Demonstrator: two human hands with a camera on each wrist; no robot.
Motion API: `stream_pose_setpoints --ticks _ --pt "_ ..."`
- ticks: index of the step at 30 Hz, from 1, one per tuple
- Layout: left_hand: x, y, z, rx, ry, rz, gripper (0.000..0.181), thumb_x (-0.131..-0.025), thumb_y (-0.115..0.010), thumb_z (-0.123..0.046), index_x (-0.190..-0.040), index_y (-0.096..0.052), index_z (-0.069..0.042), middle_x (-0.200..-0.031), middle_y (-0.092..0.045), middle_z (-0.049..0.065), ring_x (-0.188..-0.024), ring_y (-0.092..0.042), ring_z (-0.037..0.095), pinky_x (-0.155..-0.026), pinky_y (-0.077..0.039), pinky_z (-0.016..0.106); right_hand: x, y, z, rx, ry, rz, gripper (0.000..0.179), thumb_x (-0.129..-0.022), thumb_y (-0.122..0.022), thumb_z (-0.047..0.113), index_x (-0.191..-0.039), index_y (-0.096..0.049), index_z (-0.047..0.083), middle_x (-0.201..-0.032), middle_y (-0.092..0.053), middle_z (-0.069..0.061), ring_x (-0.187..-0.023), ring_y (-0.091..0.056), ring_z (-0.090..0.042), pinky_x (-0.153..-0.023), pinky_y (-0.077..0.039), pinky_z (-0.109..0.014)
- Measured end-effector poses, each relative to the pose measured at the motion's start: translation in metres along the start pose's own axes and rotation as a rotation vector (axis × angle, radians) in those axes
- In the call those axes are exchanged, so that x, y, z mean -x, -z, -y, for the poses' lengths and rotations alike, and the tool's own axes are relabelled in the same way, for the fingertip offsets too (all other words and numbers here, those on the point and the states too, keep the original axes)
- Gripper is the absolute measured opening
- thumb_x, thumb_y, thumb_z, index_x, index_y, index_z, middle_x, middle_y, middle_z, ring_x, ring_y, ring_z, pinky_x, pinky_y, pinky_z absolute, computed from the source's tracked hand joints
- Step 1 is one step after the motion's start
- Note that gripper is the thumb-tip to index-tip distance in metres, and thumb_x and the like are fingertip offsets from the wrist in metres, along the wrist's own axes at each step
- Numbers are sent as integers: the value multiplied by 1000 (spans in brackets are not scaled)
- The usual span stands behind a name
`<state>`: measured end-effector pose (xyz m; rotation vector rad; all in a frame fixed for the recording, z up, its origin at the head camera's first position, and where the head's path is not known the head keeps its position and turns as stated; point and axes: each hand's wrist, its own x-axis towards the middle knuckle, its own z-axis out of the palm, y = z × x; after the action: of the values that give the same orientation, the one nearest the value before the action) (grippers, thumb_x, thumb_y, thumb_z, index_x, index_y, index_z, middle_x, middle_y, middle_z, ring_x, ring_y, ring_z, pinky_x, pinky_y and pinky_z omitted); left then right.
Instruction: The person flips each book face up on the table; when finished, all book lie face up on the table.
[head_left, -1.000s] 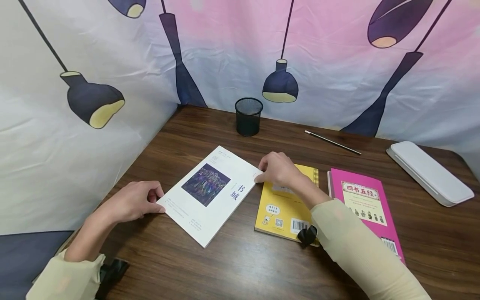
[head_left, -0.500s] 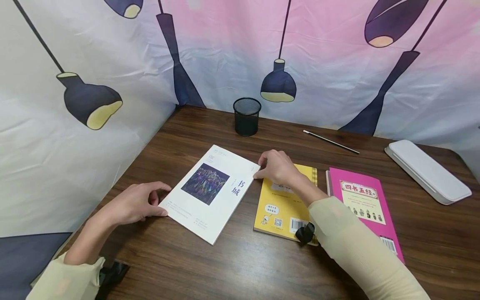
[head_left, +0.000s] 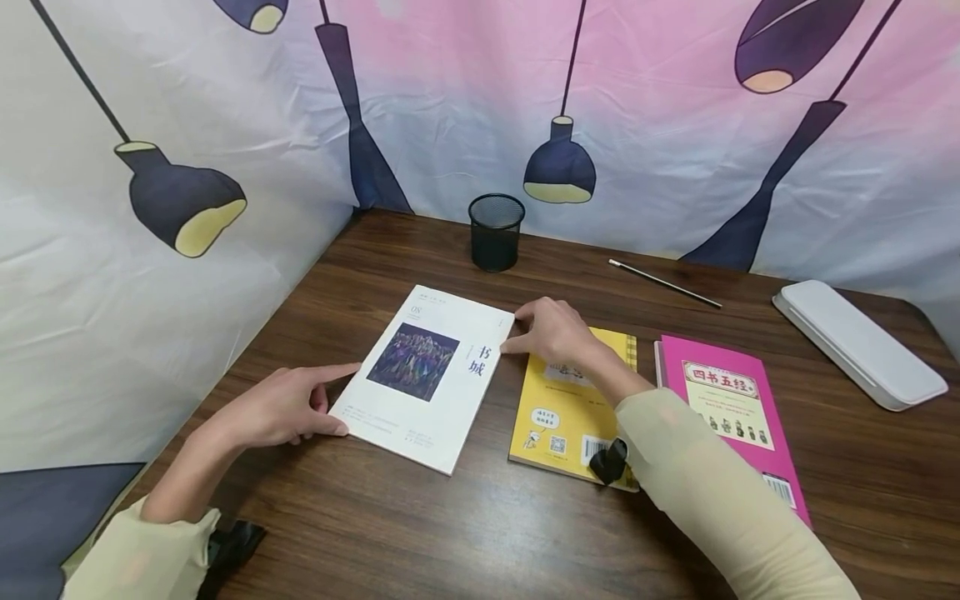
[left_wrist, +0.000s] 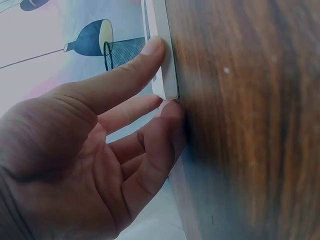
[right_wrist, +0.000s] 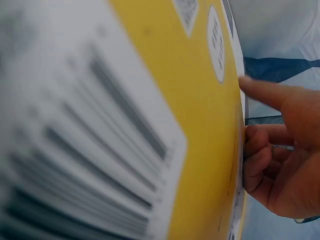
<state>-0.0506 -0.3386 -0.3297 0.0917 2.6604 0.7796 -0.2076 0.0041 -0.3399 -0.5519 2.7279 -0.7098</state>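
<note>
A white book (head_left: 420,379) with a dark square picture lies flat on the wooden table. At its left edge, the left hand (head_left: 273,408) touches it with the index fingertip and, by the near-left corner, the thumb. The left wrist view shows that thumb (left_wrist: 125,75) against the book's edge (left_wrist: 162,50), other fingers bent beneath. On the opposite side, the thumb and index finger of the right hand (head_left: 555,337) touch the right edge near the far corner. A yellow book (head_left: 551,417) lies under the right hand and forearm, partly hidden; its barcode fills much of the right wrist view.
Right of the yellow book lies a pink book (head_left: 720,392), partly covered by the right sleeve. A black mesh pen cup (head_left: 497,237) stands at the back. A pencil (head_left: 663,283) and a white case (head_left: 858,346) lie toward the back right. Printed fabric hangs behind the table.
The white book has turned on the table, its near corner swinging right and its far edge left, so it lies straighter. The left hand has shifted right and its index finger has straightened.
</note>
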Motion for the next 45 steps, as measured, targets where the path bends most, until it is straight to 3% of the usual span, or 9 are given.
stream_pose_setpoints --ticks 4,6,12,20,31,45 --pt "-4 -1 -3 6 15 13 88 -88 -87 -24 -163 -42 -11 -76 -57 5 -59 -58 17 -52 -51 35 -2 2 1 49 -15 57 84 -87 -86 48 -155 -55 11 -159 -53 -13 -137 -54 -33 -110 -48 -51" --pt "-5 -1 -6 11 17 19 90 -87 -87 -23 -163 -41 -10 -76 -58 5 -59 -58 17 -53 -51 35 -4 3 2 83 -21 79 89 -85 -86 52 -158 -51 13 -162 -49 -14 -144 -49 -34 -114 -46 -55" --pt "-7 -2 -10 26 17 21 94 -86 -89 -23 -164 -38 -6 -75 -58 6 -57 -58 18 -53 -52 36 -7 6 6 162 -14 116 97 -83 -84 61 -160 -47 15 -160 -51 -13 -140 -52 -35 -114 -45 -60" --pt "-9 -3 -9 51 7 38 95 -86 -88 -18 -164 -36 -4 -75 -57 6 -57 -58 18 -52 -53 36 -12 8 7 182 -19 154 102 -82 -86 59 -163 -42 13 -165 -46 -13 -149 -45 -36 -120 -38 -63" --pt "-13 0 -7 72 -5 60 94 -88 -87 -16 -165 -34 -3 -76 -59 6 -58 -61 18 -54 -55 35 -15 9 7 185 -20 149 102 -83 -85 58 -164 -41 14 -166 -44 -13 -152 -42 -36 -121 -36 -64" --pt "-12 2 -7 75 -3 69 94 -89 -86 -16 -165 -32 -2 -76 -59 7 -59 -61 18 -54 -55 35 -16 9 7 189 -24 141 107 -80 -86 61 -164 -39 14 -162 -49 -13 -142 -51 -35 -119 -40 -62"
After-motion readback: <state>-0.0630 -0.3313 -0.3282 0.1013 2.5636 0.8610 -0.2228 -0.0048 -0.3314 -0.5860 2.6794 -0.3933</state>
